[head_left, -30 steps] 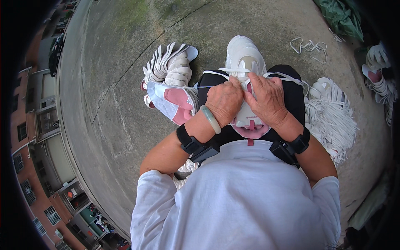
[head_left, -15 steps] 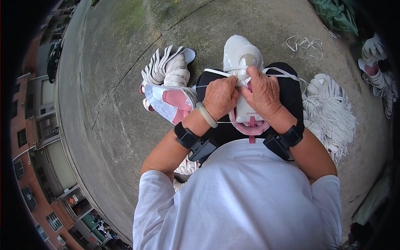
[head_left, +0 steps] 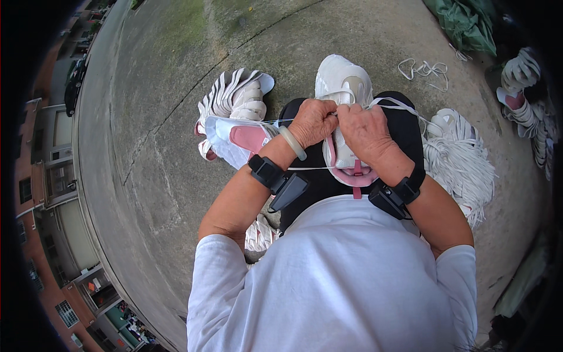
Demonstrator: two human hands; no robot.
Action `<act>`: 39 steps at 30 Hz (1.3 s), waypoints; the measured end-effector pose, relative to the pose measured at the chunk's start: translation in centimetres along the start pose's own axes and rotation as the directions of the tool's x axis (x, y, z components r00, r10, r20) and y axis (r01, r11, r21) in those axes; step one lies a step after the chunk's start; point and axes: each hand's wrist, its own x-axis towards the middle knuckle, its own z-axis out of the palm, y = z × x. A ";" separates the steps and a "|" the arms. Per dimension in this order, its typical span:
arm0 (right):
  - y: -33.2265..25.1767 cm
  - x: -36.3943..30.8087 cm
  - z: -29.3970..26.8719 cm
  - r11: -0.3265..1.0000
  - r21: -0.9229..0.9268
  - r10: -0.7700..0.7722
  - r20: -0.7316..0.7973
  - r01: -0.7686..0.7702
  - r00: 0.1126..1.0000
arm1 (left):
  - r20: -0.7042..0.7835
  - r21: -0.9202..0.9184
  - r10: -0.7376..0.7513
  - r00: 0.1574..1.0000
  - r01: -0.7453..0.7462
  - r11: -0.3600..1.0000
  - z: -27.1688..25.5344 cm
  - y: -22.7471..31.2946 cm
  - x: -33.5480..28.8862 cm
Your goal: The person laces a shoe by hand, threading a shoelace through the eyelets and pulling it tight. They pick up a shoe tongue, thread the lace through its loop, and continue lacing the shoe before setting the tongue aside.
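A white shoe upper with pink lining lies on my lap, its toe pointing away from me. Above its lacing area, my left hand and my right hand meet with fingers closed in a pinch. Both grip the white shoelace, which loops over the tongue and trails off to the right. The fingertips partly cover the eyelets, so which hole the lace is at cannot be seen. Thin white strands run left from the upper toward another upper with a pink inside, beside my left knee.
A nested stack of white uppers stands on the concrete at left. To my right lies a thick bundle of white laces. A loose lace, a green sheet and more stacked uppers are farther right.
My right hand has turned from raised thumb and fingers to a knuckles-up pinch beside my left hand. My left hand stays near the eyelets. The view has shifted slightly.
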 end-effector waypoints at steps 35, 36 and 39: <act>7.7 -11.7 -1.5 0.928 0.339 0.234 -0.213 -0.153 0.948 | -0.498 0.272 0.058 0.866 0.093 0.958 4.9 0.4 -1.6; 6.3 -10.0 -1.6 0.927 0.371 0.158 -0.236 -0.061 0.959 | -0.501 0.278 0.058 0.864 0.097 0.956 5.0 0.4 -1.7; 3.4 -6.6 0.0 0.916 0.401 0.111 -0.253 0.000 0.961 | -0.503 0.317 0.051 0.863 0.128 0.940 5.1 0.5 -1.7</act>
